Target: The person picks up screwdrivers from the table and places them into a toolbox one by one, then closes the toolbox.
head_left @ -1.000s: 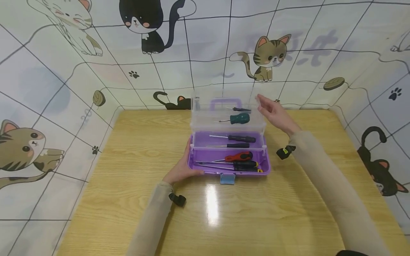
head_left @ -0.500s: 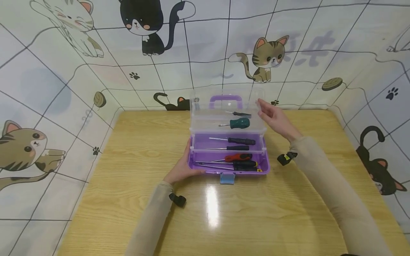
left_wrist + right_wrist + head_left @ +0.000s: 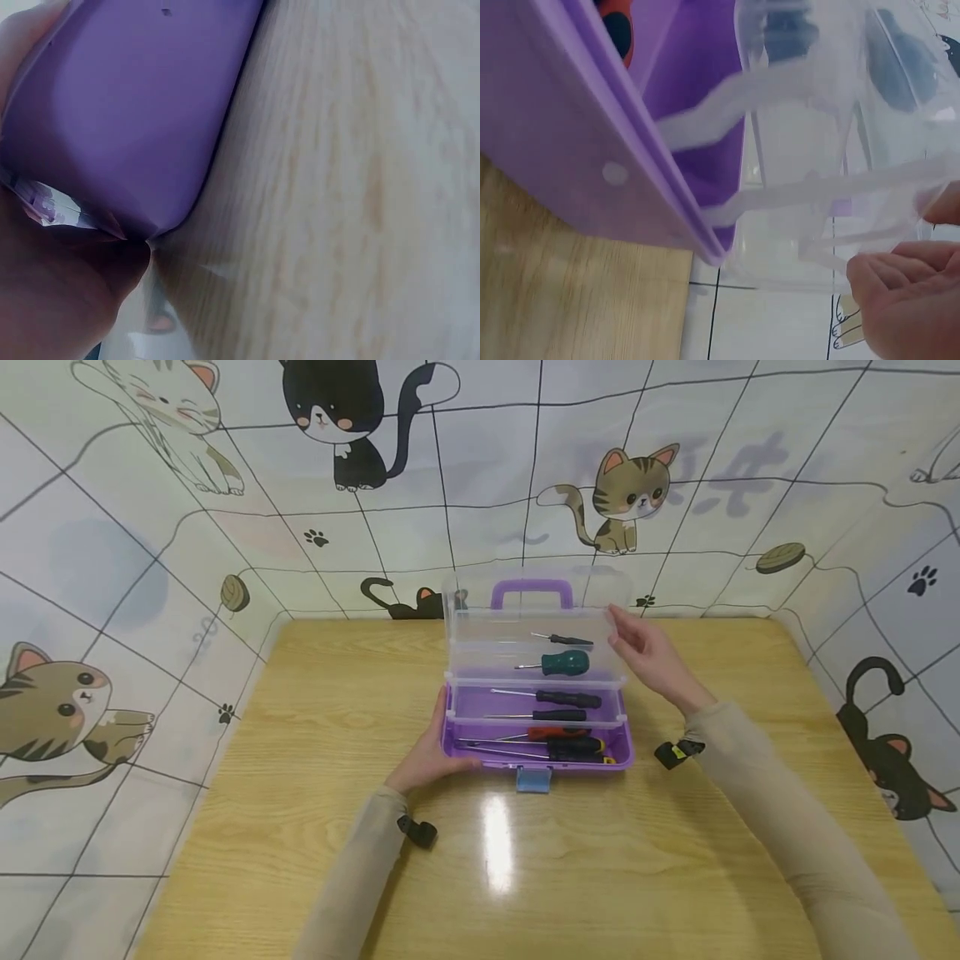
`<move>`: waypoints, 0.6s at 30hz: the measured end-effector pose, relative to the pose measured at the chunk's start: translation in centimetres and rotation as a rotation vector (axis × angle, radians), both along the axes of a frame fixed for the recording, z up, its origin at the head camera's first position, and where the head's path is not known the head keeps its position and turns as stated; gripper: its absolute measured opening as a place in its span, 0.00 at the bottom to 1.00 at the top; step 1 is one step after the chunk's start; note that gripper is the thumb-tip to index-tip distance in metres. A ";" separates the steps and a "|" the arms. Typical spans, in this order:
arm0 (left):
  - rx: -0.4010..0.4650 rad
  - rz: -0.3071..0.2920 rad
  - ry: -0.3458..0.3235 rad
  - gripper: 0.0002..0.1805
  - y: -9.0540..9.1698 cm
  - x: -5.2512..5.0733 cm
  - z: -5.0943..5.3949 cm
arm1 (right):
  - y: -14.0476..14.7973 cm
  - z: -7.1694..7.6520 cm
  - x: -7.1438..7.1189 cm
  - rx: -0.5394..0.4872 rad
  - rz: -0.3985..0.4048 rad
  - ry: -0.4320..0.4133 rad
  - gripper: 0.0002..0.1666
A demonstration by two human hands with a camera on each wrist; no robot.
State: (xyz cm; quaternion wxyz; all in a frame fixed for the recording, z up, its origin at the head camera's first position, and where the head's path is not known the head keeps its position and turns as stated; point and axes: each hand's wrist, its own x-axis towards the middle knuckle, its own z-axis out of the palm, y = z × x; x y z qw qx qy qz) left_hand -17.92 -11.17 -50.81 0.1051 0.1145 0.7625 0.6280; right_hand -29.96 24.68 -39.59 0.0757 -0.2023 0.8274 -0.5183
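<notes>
A purple toolbox (image 3: 627,750) stands with its clear lid up and two clear trays raised on folding arms. My left hand (image 3: 426,760) grips its left end; in the left wrist view the thumb (image 3: 131,266) lies at the box's corner. My right hand (image 3: 652,656) pinches the right end of the upper tray (image 3: 480,652), as the right wrist view also shows. That tray holds a green-handled screwdriver (image 3: 566,663) and a small black one (image 3: 572,640). Two black-handled screwdrivers (image 3: 568,699) lie in the lower tray (image 3: 465,703). Below are a red-handled screwdriver (image 3: 555,733) and black-handled ones (image 3: 576,746).
The toolbox's purple handle (image 3: 532,585) shows through the lid behind the trays. A blue latch (image 3: 533,780) hangs at its front. The wooden table (image 3: 600,868) meets cat-patterned walls (image 3: 487,460) at the back and sides.
The trays have come forward and down, partly covering the red-handled screwdriver. My right hand has moved down with the upper tray. The left hand has kept its place on the box.
</notes>
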 end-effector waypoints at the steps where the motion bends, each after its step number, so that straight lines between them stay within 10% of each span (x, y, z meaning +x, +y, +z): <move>1: -0.001 0.005 -0.004 0.76 0.0 0.1 0.0 | -0.1 -0.1 0.2 0.006 -0.009 0.008 0.34; 12: 0.008 0.018 -0.013 0.75 0.2 0.3 -0.1 | -0.7 0.0 1.9 0.085 -0.094 0.127 0.30; 18: -0.002 -0.008 -0.045 0.72 0.5 0.9 3.0 | -0.9 -0.2 3.0 0.112 -0.173 0.267 0.24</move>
